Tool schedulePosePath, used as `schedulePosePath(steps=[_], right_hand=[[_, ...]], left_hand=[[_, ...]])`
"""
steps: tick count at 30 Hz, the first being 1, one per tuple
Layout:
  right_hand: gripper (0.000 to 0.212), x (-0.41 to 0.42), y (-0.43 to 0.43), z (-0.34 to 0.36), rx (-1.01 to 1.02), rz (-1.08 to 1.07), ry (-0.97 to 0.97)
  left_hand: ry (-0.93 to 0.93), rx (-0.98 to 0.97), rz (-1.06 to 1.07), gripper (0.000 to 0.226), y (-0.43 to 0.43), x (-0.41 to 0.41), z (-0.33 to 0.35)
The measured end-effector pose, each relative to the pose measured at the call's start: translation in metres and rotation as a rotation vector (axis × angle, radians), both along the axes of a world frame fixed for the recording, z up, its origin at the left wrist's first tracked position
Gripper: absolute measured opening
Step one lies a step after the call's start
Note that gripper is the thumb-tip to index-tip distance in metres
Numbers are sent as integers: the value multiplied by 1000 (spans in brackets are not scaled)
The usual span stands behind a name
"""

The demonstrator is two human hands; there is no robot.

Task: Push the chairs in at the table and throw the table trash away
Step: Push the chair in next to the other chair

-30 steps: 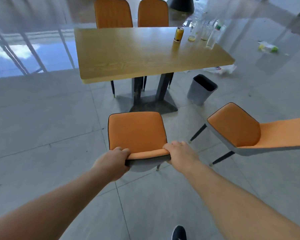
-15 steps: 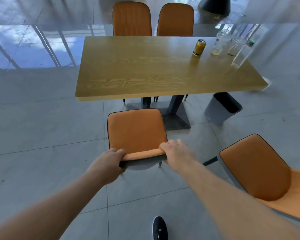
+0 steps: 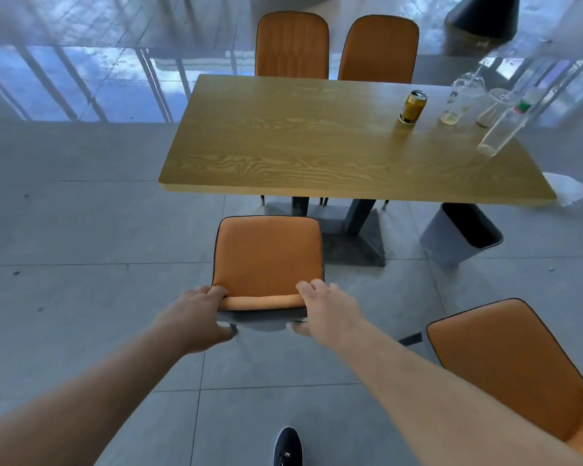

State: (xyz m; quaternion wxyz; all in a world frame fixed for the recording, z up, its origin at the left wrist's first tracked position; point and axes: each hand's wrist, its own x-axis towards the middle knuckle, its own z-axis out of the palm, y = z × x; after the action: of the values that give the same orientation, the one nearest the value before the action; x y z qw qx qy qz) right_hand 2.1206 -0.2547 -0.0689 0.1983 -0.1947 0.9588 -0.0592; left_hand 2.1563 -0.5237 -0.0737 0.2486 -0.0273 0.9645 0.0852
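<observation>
An orange chair (image 3: pixel 268 255) stands just short of the near edge of the wooden table (image 3: pixel 310 156). My left hand (image 3: pixel 196 317) grips the left end of its backrest top and my right hand (image 3: pixel 327 307) grips the right end. On the table's far right stand a gold can (image 3: pixel 413 106), clear plastic cups (image 3: pixel 461 102) and a clear bottle (image 3: pixel 504 129). A grey trash bin (image 3: pixel 458 237) sits on the floor under the table's right corner. A second orange chair (image 3: pixel 505 368) stands away from the table at the lower right.
Two more orange chairs (image 3: pixel 337 48) are tucked in at the table's far side. The dark table base (image 3: pixel 347 237) sits right of the held chair. White litter (image 3: pixel 567 188) lies on the floor beyond the right corner. My shoe (image 3: pixel 287 447) shows at the bottom.
The held chair has moved forward toward the table with both hands on its backrest, and I have stepped closer. The second chair has slid toward the lower right of the view.
</observation>
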Motion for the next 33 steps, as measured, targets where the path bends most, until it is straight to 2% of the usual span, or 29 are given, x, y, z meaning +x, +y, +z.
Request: schedulePosePath(steps=[4,10,18,25,29,33], right_hand=[[73,27,47,23,23,-66,65],[57,109,148,76,97,-88,212],[46,221,312,112,115,-175,232],[44,279,493,100,119,-272,253],[54,293,614,81,132,-288,162],[78,301,720,63,128,-221,62]], left_hand=[[101,-9,-9,79,35,23,30],[247,82,-72,82,139,85,83],[271,244,-248,80,345,180,119],[251,302,-312,80,552,228,105],[208,305,-305,82,673,243,76],[69,271,-294,88,774,262,42]])
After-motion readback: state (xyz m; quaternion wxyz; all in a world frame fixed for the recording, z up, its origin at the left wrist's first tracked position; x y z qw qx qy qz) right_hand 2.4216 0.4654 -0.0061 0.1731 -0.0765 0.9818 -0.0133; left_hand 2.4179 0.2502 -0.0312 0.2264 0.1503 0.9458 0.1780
